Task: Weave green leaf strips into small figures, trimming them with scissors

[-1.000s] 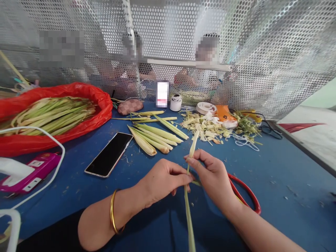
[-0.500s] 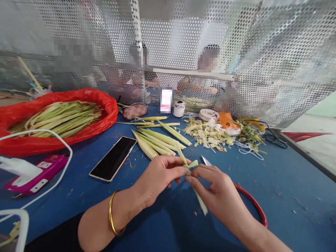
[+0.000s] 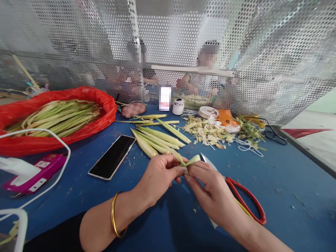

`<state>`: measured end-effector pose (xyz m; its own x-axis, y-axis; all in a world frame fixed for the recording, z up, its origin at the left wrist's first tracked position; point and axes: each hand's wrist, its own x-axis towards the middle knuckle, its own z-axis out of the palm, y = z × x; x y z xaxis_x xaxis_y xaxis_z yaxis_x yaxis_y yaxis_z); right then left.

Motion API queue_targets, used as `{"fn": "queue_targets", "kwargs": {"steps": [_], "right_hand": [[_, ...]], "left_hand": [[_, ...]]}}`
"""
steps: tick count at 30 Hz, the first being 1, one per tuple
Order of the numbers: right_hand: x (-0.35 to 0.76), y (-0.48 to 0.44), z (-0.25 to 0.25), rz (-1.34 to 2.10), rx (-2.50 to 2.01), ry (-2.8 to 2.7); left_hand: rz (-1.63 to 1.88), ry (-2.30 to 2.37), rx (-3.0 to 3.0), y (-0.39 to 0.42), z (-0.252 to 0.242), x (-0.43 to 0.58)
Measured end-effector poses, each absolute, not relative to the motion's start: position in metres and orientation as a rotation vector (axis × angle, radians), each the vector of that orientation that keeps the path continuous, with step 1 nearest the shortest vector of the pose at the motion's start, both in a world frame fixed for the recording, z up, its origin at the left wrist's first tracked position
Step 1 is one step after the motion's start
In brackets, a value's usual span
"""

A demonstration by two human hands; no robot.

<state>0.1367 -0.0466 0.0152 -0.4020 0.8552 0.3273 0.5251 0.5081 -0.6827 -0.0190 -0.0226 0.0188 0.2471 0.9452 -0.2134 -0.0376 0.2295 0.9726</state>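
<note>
My left hand (image 3: 157, 176), with a gold bangle on its wrist, is closed in a pinch on a small knotted piece of pale green leaf strips (image 3: 193, 160). Thumb and fingers of my right hand (image 3: 211, 183) are closed on the same piece from the other side. One strip end sticks up left and another to the right; the knot's centre is partly hidden by fingertips. Scissors with red handles (image 3: 258, 206) lie under and beside my right hand, blade tip pointing away. Just beyond my left hand several long green leaves (image 3: 162, 138) are spread on the blue table (image 3: 278, 175).
Left of the leaves lies a black-screened phone (image 3: 112, 157). Further left are a red bag (image 3: 111, 105) of leaf strips, a purple power strip (image 3: 49, 166) and white cable. Scraps (image 3: 207, 133) and a tape roll (image 3: 208, 112) sit behind, before a perforated metal screen (image 3: 181, 38).
The upright strip end has tilted down to the left, and the right-hand end stretches out longer. The strip hanging below is now mostly behind my right hand. More of the scissors shows.
</note>
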Motion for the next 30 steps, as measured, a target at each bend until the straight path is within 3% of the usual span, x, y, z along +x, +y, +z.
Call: {"fn": "queue_targets", "kwargs": {"steps": [19, 26, 30], "right_hand": [[0.136, -0.043, 0.009, 0.635, -1.255, -1.978], [0.135, -0.051, 0.010, 0.474, -1.177, -2.057], [0.149, -0.048, 0.018, 0.174, -1.221, -1.854]], "left_hand": [[0.840, 0.976, 0.946, -0.016, 0.022, -0.027], [0.901, 1.069, 1.053, -0.017, 0.020, -0.025], [0.861, 0.998, 0.998, -0.016, 0.020, -0.027]]}}
